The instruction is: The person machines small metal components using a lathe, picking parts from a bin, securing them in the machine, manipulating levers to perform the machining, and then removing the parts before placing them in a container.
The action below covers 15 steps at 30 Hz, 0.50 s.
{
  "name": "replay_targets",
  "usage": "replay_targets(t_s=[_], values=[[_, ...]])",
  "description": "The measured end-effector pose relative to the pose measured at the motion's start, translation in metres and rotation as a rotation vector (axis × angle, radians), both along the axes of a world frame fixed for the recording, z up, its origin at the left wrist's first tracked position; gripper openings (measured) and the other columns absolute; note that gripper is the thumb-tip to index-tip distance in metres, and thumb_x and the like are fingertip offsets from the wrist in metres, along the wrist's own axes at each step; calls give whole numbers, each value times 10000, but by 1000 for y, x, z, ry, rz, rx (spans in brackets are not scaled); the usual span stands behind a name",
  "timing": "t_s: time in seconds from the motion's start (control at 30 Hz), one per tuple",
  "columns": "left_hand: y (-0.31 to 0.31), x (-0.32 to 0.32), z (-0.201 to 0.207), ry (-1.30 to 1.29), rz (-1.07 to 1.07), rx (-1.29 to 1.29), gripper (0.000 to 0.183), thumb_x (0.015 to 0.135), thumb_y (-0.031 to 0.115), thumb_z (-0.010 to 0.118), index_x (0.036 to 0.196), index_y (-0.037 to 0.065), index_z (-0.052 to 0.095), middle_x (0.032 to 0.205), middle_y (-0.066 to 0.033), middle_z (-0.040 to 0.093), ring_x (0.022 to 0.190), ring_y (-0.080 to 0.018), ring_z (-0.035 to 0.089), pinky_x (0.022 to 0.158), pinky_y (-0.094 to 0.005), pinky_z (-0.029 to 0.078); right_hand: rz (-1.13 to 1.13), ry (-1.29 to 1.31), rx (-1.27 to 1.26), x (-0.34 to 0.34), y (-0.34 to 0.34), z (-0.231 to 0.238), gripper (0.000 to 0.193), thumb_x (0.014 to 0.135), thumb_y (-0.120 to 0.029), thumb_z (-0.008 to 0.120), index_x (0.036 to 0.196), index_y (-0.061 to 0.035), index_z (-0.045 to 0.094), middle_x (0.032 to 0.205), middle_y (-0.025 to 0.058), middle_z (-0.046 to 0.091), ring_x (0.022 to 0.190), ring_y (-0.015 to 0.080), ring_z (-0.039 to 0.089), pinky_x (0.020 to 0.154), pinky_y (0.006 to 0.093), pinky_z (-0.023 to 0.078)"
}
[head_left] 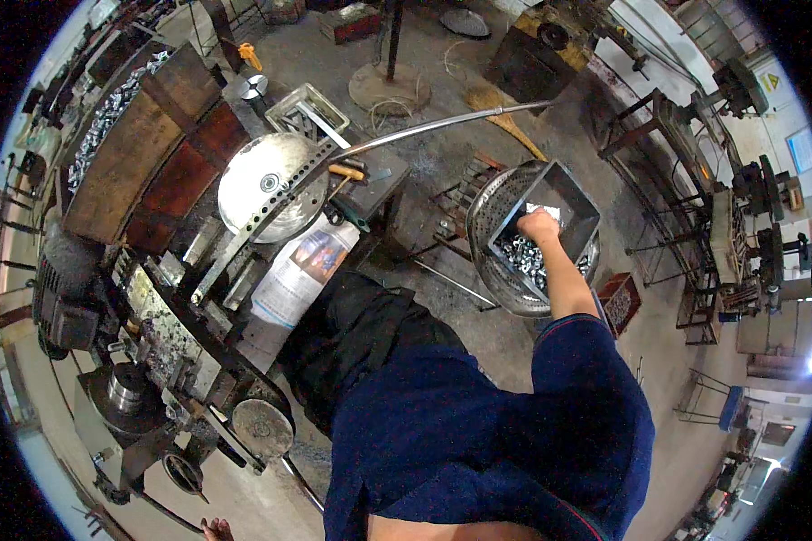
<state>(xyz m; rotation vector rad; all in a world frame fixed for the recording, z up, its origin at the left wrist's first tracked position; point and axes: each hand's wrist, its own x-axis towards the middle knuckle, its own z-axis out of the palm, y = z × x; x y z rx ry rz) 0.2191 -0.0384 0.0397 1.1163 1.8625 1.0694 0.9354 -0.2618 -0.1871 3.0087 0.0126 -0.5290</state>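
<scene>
My right hand [539, 225] reaches into a dark grey rectangular box [590, 208], above a heap of small shiny metal parts [525, 257]. Its fingers are curled closed, and whatever they hold is hidden. A small white patch [555, 214] shows beside the knuckles; I cannot tell what it is. The box rests in a large round perforated metal basin [480, 230], with more metal parts around its near side. Only the fingertips of my left hand [216, 530] come into view at the lower edge, slightly apart, with nothing visible in them, below a machine handwheel [183, 473].
On my left stands a greasy machine [158, 316] with a round metal disc [266, 185] and a printed paper sheet [302, 270]. A long metal rod [424, 131] crosses ahead. Beside the basin sits a red bin [617, 302]; a broom [505, 117] lies behind it.
</scene>
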Motion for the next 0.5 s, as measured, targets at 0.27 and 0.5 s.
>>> replay_targets(t_s=[0.27, 0.5], values=[[-1, 1, 0, 23, -29, 9, 444, 832, 324, 581, 1099, -30, 549, 939, -160, 626, 859, -245, 582, 837, -389, 441, -54, -46, 244, -1, -10, 3, 441, 655, -325, 558, 926, 17, 616, 1015, 229, 602, 997, 312, 581, 843, 351, 461], [11, 11, 14, 184, -188, 15, 455, 830, 328, 587, 1105, -32, 546, 945, -162, 627, 864, -246, 583, 840, -391, 440, 598, -305, 558, -11, -6, 34, 174, 590, -226, 612, 700, -99, 657, 873, 123, 632, 797, 312, 584, 739, 361, 480]])
